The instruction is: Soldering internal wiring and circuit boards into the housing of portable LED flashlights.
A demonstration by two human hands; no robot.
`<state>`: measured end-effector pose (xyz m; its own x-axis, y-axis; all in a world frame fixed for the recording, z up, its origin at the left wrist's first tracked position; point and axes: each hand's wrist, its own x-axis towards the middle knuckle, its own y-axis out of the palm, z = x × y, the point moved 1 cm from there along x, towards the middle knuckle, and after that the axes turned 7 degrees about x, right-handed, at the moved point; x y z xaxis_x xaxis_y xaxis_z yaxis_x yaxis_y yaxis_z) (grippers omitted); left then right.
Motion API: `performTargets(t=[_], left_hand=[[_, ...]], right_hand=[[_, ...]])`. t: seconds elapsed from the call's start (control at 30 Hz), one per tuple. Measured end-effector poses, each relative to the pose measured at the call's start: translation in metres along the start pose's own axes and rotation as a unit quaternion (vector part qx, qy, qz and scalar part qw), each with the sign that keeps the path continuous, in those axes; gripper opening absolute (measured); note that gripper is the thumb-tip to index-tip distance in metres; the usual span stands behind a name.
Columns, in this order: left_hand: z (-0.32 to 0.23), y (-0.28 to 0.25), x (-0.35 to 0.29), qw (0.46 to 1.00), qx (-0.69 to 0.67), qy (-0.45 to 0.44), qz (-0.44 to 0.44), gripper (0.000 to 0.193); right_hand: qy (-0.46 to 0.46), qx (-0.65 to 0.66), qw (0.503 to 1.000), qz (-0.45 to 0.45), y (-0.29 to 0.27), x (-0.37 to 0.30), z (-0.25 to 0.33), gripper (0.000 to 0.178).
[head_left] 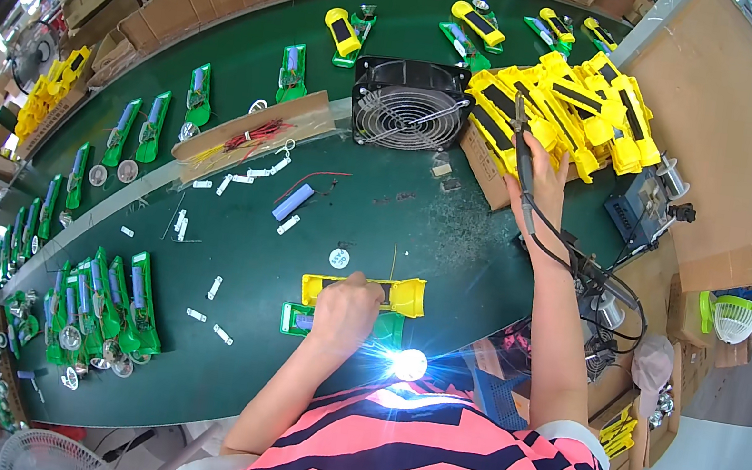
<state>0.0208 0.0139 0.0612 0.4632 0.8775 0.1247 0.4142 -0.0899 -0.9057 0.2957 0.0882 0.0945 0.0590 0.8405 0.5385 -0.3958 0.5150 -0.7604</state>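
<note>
My left hand (345, 315) is closed, its curled fingers pressed on a yellow flashlight shell (406, 297) with a dark panel. Just below that shell, nearer me, lies a green flashlight shell (295, 318), partly covered by my hand. A bright lit lamp (410, 365) glares at its right end. My right hand (544, 187) is stretched far forward and grips a soldering iron (524, 155) with a black handle and cable. It is beside a cardboard box (484, 164) heaped with yellow shells (572, 104). A round white disc (339, 258) lies beyond my left hand.
A black fan (410, 105) stands mid-table. Left of it, a cardboard tray (257, 127) holds red and yellow wires. A blue battery cell (294, 202) and small white strips are scattered nearby. Green shells with batteries (102, 302) cluster left; a soldering station (638, 214) sits right.
</note>
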Motion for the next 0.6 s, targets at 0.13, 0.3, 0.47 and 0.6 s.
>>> performTargets(t=[0.13, 0.3, 0.47, 0.6], left_hand=[[-0.002, -0.001, 0.001, 1.0, -0.002, -0.002, -0.001, 0.007], [-0.001, 0.001, 0.001, 1.0, -0.003, 0.004, -0.001, 0.007], [-0.002, 0.002, 0.003, 1.0, 0.016, 0.003, 0.01, 0.006], [-0.001, 0.001, 0.0, 1.0, 0.013, 0.007, 0.006, 0.006]], right_hand=[[-0.003, -0.017, 1.0, 0.006, 0.002, -0.001, -0.003, 0.06], [-0.012, -0.003, 1.0, -0.004, -0.006, 0.001, 0.004, 0.056], [-0.08, 0.073, 0.977, -0.183, -0.043, -0.014, 0.037, 0.024], [0.048, 0.39, 0.913, -0.112, -0.066, -0.063, 0.058, 0.015]])
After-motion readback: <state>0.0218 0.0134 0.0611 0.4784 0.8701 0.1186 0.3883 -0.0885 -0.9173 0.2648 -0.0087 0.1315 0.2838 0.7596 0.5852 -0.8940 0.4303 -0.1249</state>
